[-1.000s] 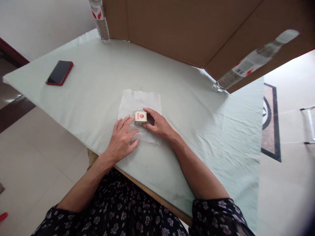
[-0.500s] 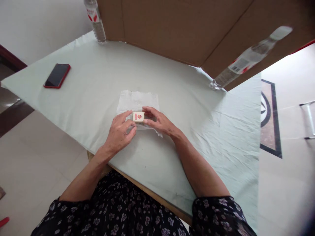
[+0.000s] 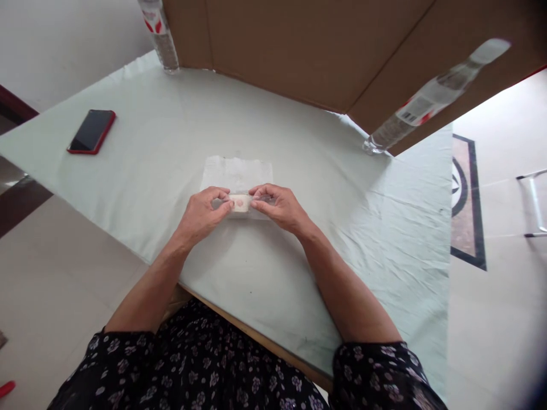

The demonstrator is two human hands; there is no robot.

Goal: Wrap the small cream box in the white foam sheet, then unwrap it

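A small cream box (image 3: 240, 203) with a red mark sits on a sheet of clear bubble wrap (image 3: 237, 172) in the middle of the table. The near edge of the wrap is folded up over the box. My left hand (image 3: 201, 213) pinches the wrap against the box's left side. My right hand (image 3: 278, 206) pinches it against the right side. Both hands have fingers closed on the wrap and box.
A pale green cloth covers the table (image 3: 171, 142). A red-cased phone (image 3: 91, 131) lies at the far left. Large cardboard sheets (image 3: 299, 51) stand at the back, with a water bottle (image 3: 159, 34) at their left and another bottle (image 3: 427, 99) at the right.
My left hand lifted off the flat wrap and closed on the box's left side. The near edge of the wrap came up over the box. The box shifted slightly toward me.
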